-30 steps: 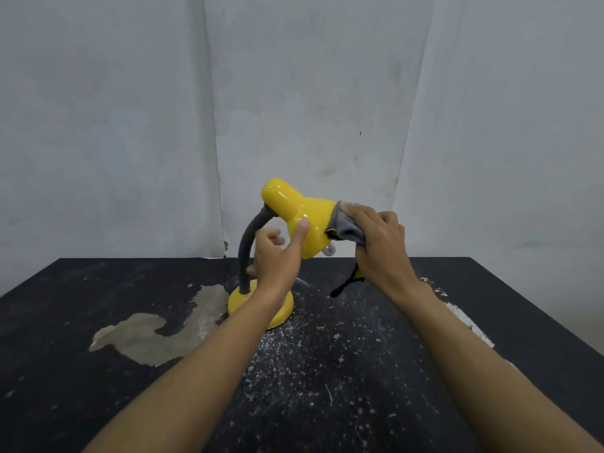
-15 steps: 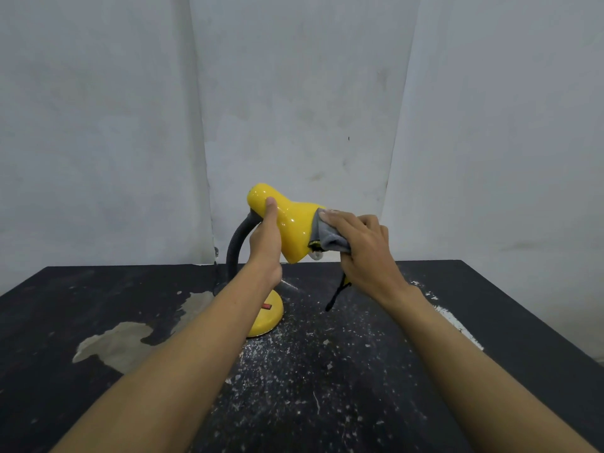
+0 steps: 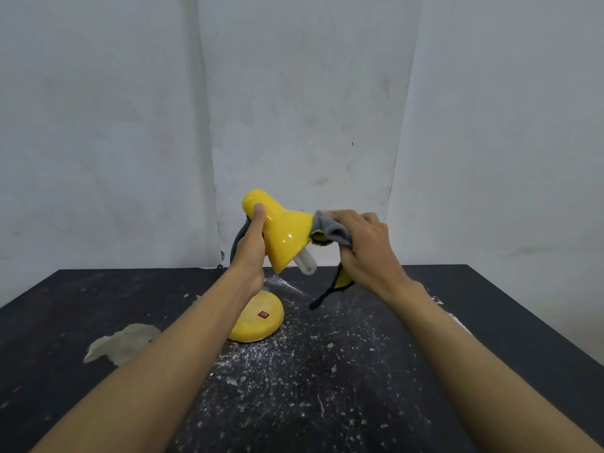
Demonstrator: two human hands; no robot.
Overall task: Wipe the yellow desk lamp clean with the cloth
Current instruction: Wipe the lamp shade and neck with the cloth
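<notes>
1. The glossy yellow desk lamp (image 3: 281, 246) stands on its round yellow base (image 3: 258, 325), which sits on the black, white-speckled table top (image 3: 490, 322). A small red square switch (image 3: 263, 314) shows on the base's upper face.
2. From the base, the dark grey bendy neck (image 3: 236, 245) curves up on the left to the cone-shaped yellow shade (image 3: 287, 228). The shade tilts, its wide mouth facing down and to the right of the base.
3. A white tubular bulb (image 3: 306, 265) pokes out of that mouth, above the base's right edge.
4. The left hand (image 3: 250, 259) grips the shade's narrow back end, directly above the base. Its thumb (image 3: 259, 217) lies straight along the yellow surface; the other 4 fingers pass behind the lamp, so I cannot tell how they lie.
5. Up and to the right of the base, the right hand (image 3: 366, 250) bunches a soft grey cloth with a yellow underside and dark edging (image 3: 330, 232). Its fingers curl close together over the cloth, holding it against the upper rim of the shade's mouth.
6. 1 loose corner of the cloth hangs below the right hand, ending just right of the base; I cannot tell whether it touches the table.
7. Left of the base, a pale, irregular worn patch (image 3: 121, 341) marks the table.
</notes>
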